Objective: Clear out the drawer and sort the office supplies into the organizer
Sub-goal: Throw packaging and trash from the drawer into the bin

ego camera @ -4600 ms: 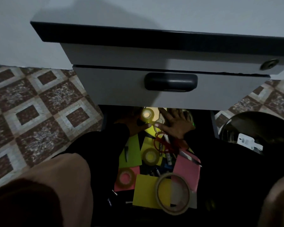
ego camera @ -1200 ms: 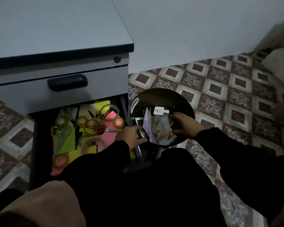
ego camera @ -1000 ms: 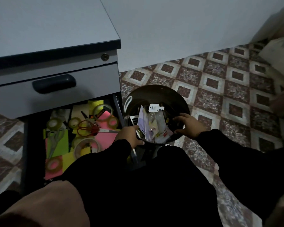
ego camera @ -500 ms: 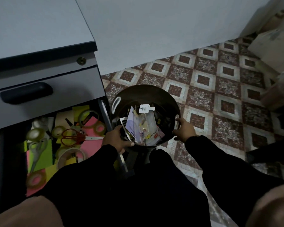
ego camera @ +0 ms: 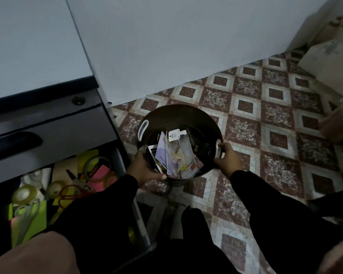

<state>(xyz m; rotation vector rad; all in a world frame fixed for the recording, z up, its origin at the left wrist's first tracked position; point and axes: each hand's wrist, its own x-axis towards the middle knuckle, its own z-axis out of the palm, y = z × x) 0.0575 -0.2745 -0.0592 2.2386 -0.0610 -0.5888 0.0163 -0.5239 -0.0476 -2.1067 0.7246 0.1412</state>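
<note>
Head view: both hands now off the drawer at left and onto the bucket just right of it. Left hand curled round the near rim, right hand gripping the right handle. Packets already inside; tape rolls, scissors, notes left in the drawer. Looks like repositioning, sorting far from done.

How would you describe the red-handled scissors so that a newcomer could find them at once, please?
Start at the grey cabinet's open bottom drawer, left of the round bin. Among the tape rolls and coloured paper lie the red-handled scissors, near the black sleeve. The other scissors beside them have pale handles.
</note>
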